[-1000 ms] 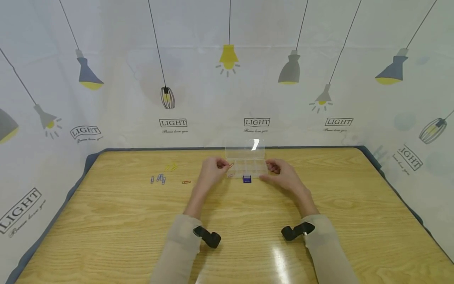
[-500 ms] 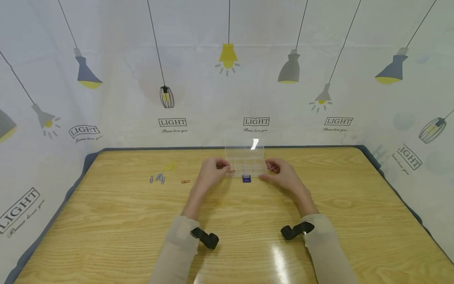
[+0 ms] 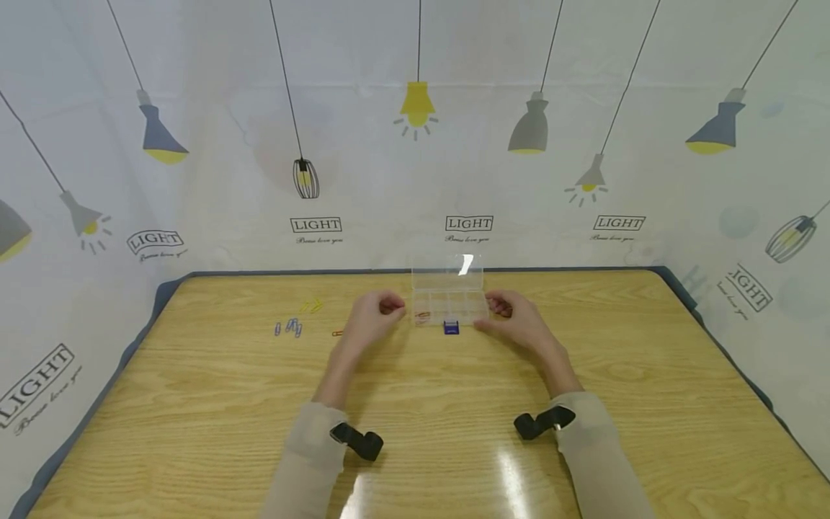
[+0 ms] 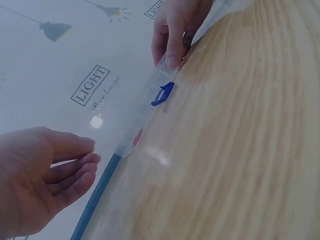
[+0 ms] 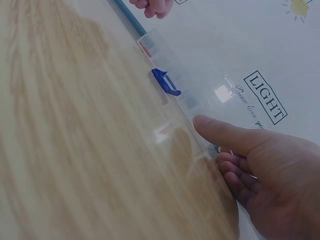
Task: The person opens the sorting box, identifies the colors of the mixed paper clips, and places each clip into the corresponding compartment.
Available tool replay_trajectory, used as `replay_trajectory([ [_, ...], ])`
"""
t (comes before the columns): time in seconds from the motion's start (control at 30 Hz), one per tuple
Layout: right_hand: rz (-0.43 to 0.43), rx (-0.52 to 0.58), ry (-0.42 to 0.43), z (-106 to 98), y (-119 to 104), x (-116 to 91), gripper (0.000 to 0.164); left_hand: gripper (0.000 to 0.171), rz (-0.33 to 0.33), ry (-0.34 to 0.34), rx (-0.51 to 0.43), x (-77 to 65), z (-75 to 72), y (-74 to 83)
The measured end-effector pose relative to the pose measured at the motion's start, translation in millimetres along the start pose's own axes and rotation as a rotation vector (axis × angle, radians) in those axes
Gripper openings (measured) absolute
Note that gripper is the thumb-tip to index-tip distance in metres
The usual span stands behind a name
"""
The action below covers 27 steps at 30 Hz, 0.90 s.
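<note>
A clear plastic compartment box (image 3: 457, 308) stands on the table with its transparent lid (image 3: 441, 274) raised at the back. Red paper clips (image 3: 423, 315) lie in its front left compartment. At the front middle of the box is a blue latch (image 3: 451, 327). My right hand (image 3: 515, 317) grips the box's right end, thumb at the front corner and fingers curled at the side. Just left of the box, my left hand (image 3: 376, 317) is held in the air, fingers loosely bent and nothing between them. In the left wrist view, a small gap separates its fingertips (image 4: 89, 146) from the box.
Left of the left hand lie several blue paper clips (image 3: 292, 326) and yellow paper clips (image 3: 313, 305). One red paper clip (image 3: 336, 334) lies partly hidden behind the left wrist. A curtain printed with lamps (image 3: 363, 180) hangs along the table's (image 3: 428, 418) back edge.
My left hand let a red paper clip drop into the box's front left compartment, then moved left, away from the box. The right hand stays at the box's right end.
</note>
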State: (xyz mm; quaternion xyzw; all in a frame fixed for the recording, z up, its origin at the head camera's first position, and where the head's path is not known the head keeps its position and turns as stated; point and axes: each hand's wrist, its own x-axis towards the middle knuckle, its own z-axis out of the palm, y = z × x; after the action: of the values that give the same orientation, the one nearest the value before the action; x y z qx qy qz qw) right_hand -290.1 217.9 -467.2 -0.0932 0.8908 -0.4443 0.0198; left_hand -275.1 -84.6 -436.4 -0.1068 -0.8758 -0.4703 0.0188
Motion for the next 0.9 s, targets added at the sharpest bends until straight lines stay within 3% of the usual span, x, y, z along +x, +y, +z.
replay_trajectory([
  [0.53, -0.024, -0.037, 0.001, -0.4, 0.7, -0.1, 0.069, 0.012, 0.028, 0.010, 0.082, -9.9, -30.5, -23.0],
  [0.9, -0.022, -0.030, 0.002, 0.1, 0.4, 1.4, 0.067, 0.015, 0.007, -0.001, 0.098, -17.2, -48.6, -38.2],
])
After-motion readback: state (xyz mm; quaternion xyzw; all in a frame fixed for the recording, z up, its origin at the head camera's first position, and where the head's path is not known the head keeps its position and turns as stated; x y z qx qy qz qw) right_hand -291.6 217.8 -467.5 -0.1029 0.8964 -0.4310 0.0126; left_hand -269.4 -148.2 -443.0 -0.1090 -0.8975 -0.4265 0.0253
